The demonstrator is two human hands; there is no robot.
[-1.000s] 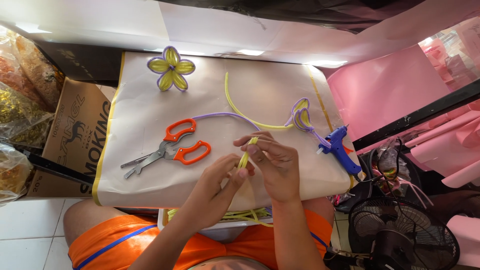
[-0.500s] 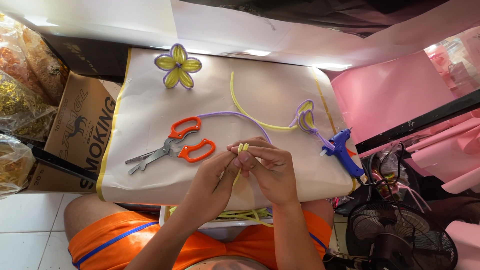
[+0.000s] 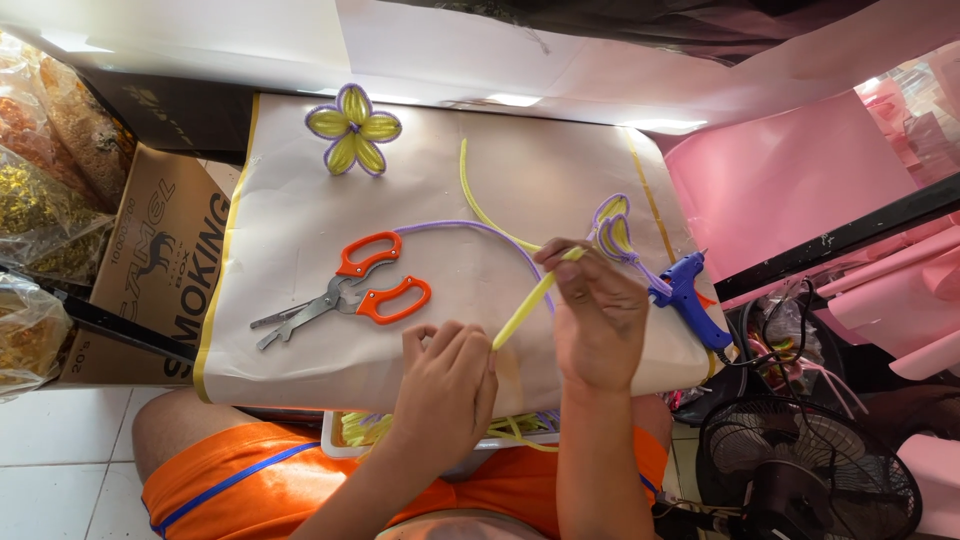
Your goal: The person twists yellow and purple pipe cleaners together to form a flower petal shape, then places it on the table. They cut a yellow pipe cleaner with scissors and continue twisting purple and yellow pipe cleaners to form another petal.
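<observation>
A beige covered work board (image 3: pixel 300 330) lies across the lap, a brown cardboard box (image 3: pixel 150 270) with dark lettering at its left edge. Above the board, a fuzzy yellow pipe cleaner (image 3: pixel 530 300) runs taut — left hand (image 3: pixel 445 385) and right hand (image 3: pixel 598 315) pinch its ends. Orange-handled scissors (image 3: pixel 345 292) lie just beside.

Both hands, left (image 3: pixel 443 385) and right (image 3: pixel 598 318), gripped a yellow pipe cleaner (image 3: pixel 528 306), orange scissors (image 3: pixel 345 290) beside, possibly a glue gun (image 3: pixel 692 298) at right
</observation>
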